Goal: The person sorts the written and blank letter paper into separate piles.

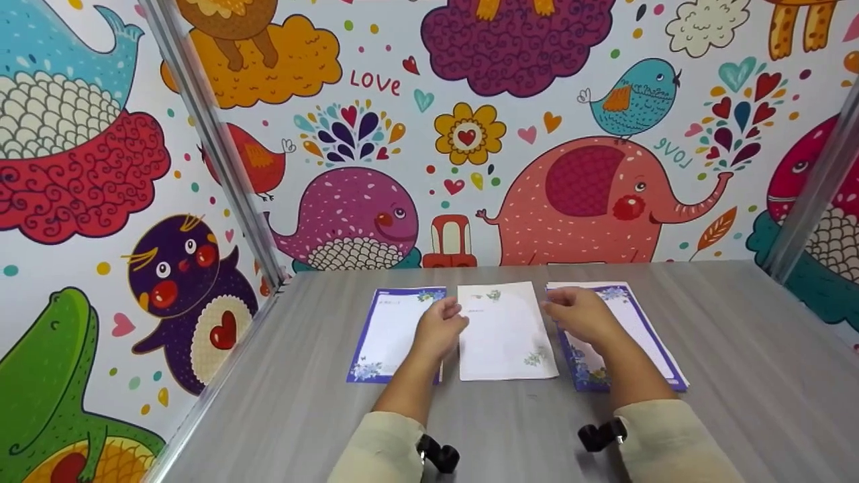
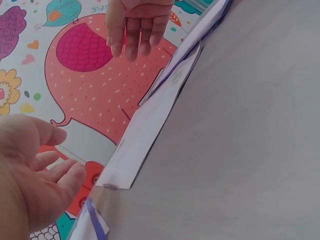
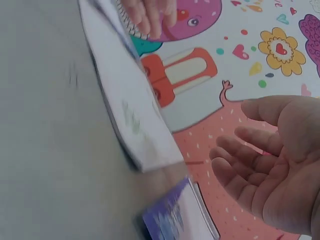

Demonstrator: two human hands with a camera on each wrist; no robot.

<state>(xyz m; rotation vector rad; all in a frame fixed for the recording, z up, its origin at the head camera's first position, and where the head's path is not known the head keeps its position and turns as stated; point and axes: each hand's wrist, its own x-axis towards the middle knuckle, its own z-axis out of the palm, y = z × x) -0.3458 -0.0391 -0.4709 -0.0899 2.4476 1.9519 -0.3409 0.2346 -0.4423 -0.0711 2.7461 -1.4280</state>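
Observation:
Three stacks of decorated paper lie in a row on the table. The middle white stack (image 1: pixel 507 342) has small green sprigs printed on it. To its left is a purple-bordered stack (image 1: pixel 396 329) with blue flowers, and to its right another purple-bordered stack (image 1: pixel 644 315), partly hidden by the right forearm. My left hand (image 1: pixel 439 329) hovers between the left and middle stacks, its fingers loosely bent and holding nothing. Over the inner edge of the right stack is my right hand (image 1: pixel 584 314), likewise with nothing in it. Both wrist views show relaxed fingers, apart from the paper.
The grey wood-grain table (image 1: pixel 295 416) meets a wall panel (image 1: pixel 463 221) printed with cartoon animals. A metal post (image 1: pixel 221 147) stands at the back left corner. Black clip-like pieces (image 1: pixel 439 454) stick out at both sleeves.

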